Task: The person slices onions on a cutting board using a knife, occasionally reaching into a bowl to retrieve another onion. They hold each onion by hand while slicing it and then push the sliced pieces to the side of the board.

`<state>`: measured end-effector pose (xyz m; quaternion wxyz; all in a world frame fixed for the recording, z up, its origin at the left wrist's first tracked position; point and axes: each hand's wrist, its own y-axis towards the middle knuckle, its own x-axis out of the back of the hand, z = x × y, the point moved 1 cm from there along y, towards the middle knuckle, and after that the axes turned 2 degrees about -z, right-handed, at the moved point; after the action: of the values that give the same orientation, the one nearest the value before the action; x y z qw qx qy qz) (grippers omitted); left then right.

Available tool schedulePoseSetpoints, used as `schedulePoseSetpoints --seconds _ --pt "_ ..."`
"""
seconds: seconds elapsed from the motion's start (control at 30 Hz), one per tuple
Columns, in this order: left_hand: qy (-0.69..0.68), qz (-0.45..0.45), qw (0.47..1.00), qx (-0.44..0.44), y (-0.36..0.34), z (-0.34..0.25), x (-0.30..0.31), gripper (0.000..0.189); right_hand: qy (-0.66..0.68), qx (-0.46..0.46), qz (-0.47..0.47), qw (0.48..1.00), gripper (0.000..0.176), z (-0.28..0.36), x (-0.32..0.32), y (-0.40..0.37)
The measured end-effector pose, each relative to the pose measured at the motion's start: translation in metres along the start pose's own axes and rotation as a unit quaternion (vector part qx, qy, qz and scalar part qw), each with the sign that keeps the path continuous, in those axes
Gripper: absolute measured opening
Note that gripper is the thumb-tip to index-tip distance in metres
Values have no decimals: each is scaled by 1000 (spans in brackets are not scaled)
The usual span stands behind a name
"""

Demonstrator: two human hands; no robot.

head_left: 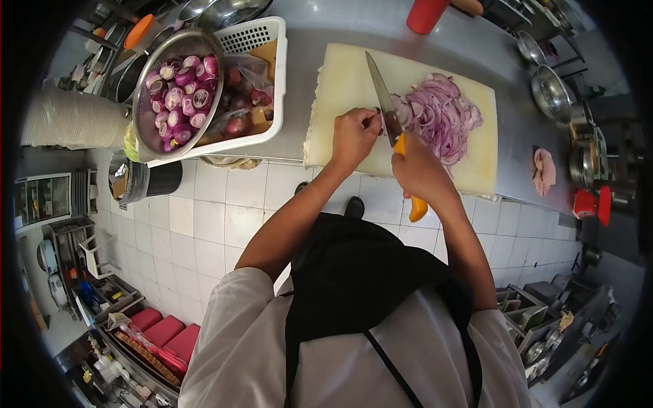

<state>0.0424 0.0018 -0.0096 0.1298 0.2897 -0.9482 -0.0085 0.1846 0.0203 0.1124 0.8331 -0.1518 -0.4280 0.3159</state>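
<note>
My right hand [420, 168] is wrapped round the yellow handle of a kitchen knife [382, 88]. Its blade points away from me over a white cutting board [340, 75]. Left of the blade, my left hand [355, 139] has its fingers curled together at a small piece of red onion [380, 120], mostly hidden by the fingertips. A heap of sliced red onion [442, 115] lies on the board to the right of the knife, close to my right hand.
A metal colander [144, 109] of peeled red onions rests on a white plastic basket [279, 75] holding bagged onions. The steel table [306, 27] also bears a red container [426, 15] and a pinkish cloth [543, 171]. Metal bowls [551, 92] stand at right.
</note>
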Motion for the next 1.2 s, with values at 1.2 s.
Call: schedulePoseSetpoints --seconds 1.2 --pt "-2 -25 999 -35 -2 17 -8 15 -50 70 -96 992 36 -40 -45 55"
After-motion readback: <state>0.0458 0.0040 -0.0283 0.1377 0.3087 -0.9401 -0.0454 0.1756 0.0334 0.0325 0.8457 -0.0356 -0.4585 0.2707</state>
